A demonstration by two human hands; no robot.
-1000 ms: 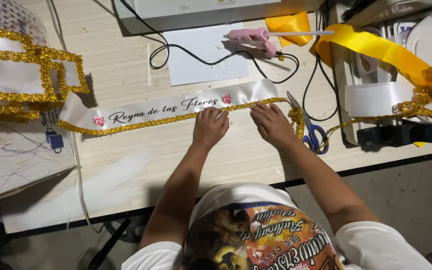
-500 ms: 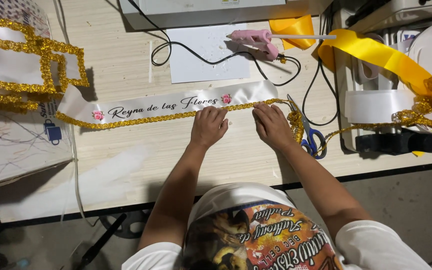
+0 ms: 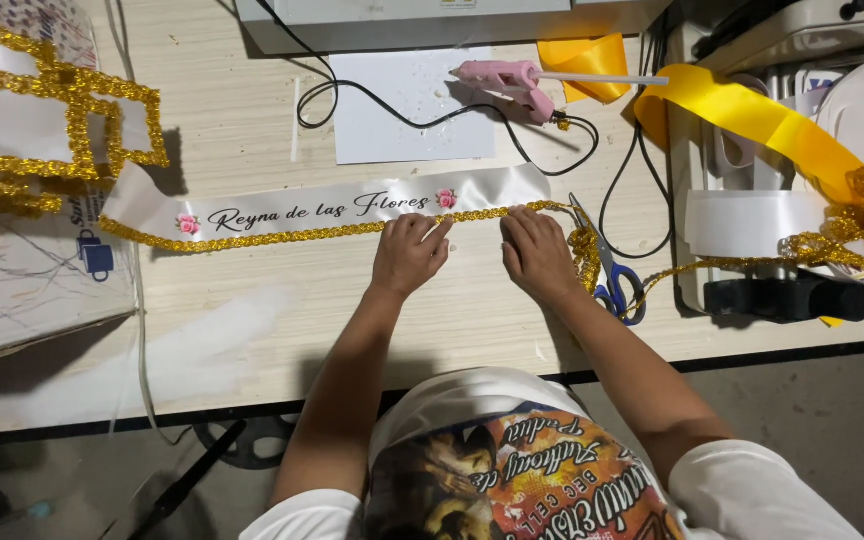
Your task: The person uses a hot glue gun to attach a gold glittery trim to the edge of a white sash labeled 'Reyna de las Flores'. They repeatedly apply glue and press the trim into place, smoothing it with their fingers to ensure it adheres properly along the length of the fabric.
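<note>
On table, sash [image 3: 332,208] lengthwise L-R, hands [image 3: 409,255] pressing trim [image 3: 282,236]

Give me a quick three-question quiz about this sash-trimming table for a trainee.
1. True or false: both hands press on the gold trim along the lower edge of the white sash.
2. Which tool lies just right of the right hand? A) blue-handled scissors B) pink glue gun C) stapler
3. Fill in: the glue gun rests beside a white sheet of ____.

Key: 1 true, the left hand too. 2 A. 3 paper.
</note>
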